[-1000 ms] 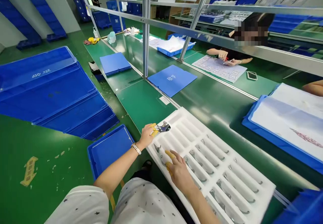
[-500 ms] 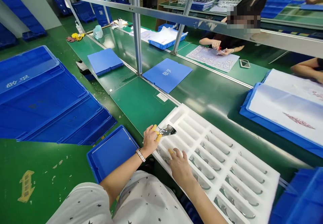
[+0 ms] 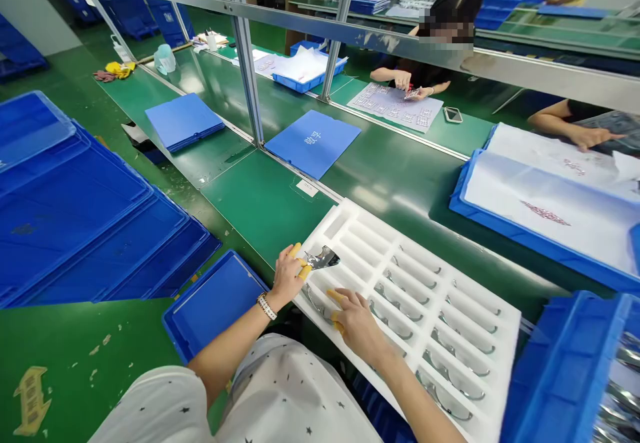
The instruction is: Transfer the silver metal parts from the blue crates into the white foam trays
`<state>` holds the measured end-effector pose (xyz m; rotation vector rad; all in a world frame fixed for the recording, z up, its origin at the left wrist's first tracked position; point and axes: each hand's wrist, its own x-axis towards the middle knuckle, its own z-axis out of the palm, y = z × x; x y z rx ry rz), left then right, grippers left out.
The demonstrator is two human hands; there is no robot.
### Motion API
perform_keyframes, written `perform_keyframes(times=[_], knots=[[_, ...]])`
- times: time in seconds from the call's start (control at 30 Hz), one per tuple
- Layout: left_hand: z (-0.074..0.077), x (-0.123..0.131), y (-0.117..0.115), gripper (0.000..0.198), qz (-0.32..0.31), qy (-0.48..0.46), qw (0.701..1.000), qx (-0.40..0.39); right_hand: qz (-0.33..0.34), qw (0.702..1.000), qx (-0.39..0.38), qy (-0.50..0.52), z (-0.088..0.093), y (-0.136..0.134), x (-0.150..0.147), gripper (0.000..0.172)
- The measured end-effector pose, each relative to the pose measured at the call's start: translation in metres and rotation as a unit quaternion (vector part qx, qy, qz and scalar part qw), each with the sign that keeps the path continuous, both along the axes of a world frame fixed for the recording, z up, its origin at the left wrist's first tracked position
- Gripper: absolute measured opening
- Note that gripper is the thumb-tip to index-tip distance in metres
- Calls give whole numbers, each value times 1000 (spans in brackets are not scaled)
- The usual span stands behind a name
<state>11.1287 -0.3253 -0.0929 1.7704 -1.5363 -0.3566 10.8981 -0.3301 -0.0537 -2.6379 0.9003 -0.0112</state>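
A shiny curved metal piece [image 3: 324, 257] with a broad flat end is pinched in my left hand [image 3: 287, 276], over the left part of a white foam tray [image 3: 506, 336]. My left fingers wear yellow finger cots. My right hand [image 3: 357, 326] hovers over the tray's near edge with thumb and index finger apart, also in yellow cots, and nothing shows between them. Just left of it, a similar metal piece [image 3: 316, 302] lies in a slot. Several more chrome pieces [image 3: 447, 400] rest in slots to the right; slots at the upper left hold none.
A blue bin [image 3: 565, 370] with metal pieces stands at the right. Beyond the tray lie a blue sheet [image 3: 314, 142] and a paper-lined blue tray [image 3: 530, 230]. Blue crates [image 3: 75, 230] lean at left. A co-worker's hands [image 3: 413, 86] handle small parts across the bench; metal rails [image 3: 243, 50] cross above.
The view has shifted right, bringing the blue bin's contents into sight. My right hand has moved left toward the near-edge slot. My left hand still holds the metal piece.
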Motion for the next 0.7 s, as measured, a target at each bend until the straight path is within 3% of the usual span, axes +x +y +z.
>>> perform_keyframes(times=[0.27, 0.47, 0.57, 0.7], knots=[[3, 1, 2, 9, 2, -9, 1000, -10, 46, 998, -24, 47, -16, -4, 26, 25], [3, -1, 1, 12, 1, -9, 1000, -6, 21, 996, -34, 83, -27, -6, 37, 24], [3, -2, 1, 11, 0, -5, 1000, -10, 41, 994, -40, 88, -20, -3, 33, 22], [6, 5, 1, 11, -21, -6, 1000, -13, 16, 991, -127, 39, 9, 6, 10, 18]])
